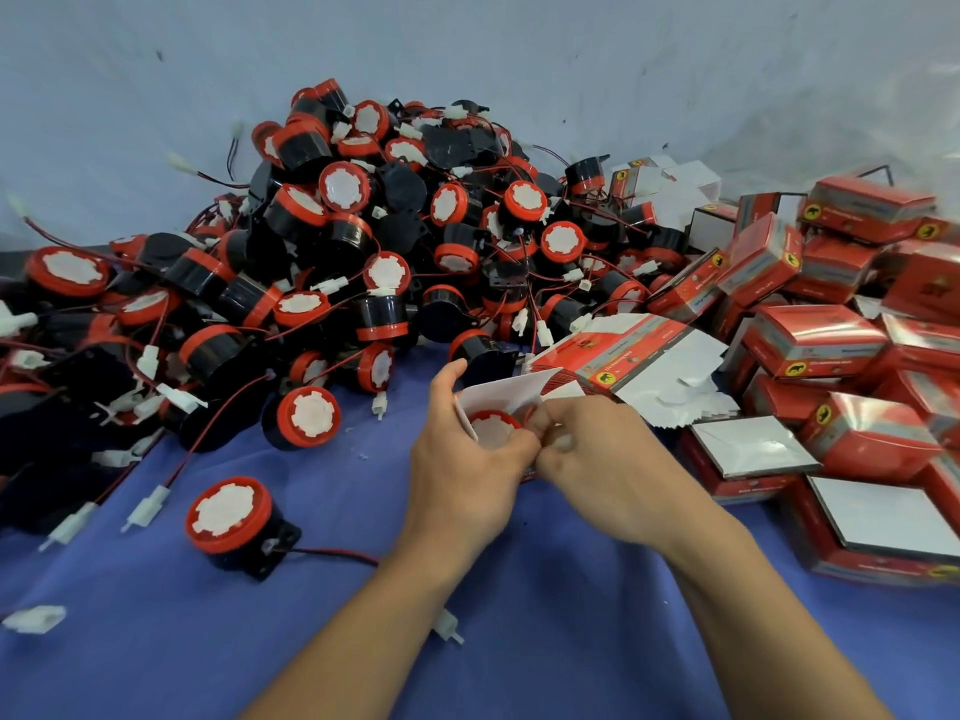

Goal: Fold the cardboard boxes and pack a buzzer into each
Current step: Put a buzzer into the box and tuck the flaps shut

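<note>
**Packing bench, one box in hand: contents left to right**

- Loose white connector (pixel 34 618): lies on the blue cloth (pixel 545 631) at the near left edge.
- Buzzer heap (pixel 322 236): black bodies with red caps and white centres, tangled with red-and-black leads and white plugs. It is piled against the pale wall (pixel 467 44) and covers the left and middle of the bench.
- Lone buzzer (pixel 234 522): lies apart from the heap on the cloth, cap tilted up, its lead trailing to the right.
- Second stray buzzer (pixel 306 415): lies at the foot of the heap, cap facing the camera.
- Left hand (pixel 467 470): fingers curled round the left side of the cardboard box (pixel 511 394), thumb raised beside its white flap.
- Packed buzzer (pixel 493 427): sits inside the held box, red cap and white centre showing in the open mouth between the hands.
- Right hand (pixel 602 465): fingers bunched together and curled onto the box's right edge, tips at the mouth. The exact pinch is hidden.
- Small white plug (pixel 449 627): lies on the cloth below the forearms.
- Flat box blanks (pixel 628 350): a fanned stack lies just behind the hands, red print uppermost.
- Finished boxes (pixel 821 345): red cartons are heaped at the right. Several near ones (pixel 753 449) show white flaps on top.
</note>
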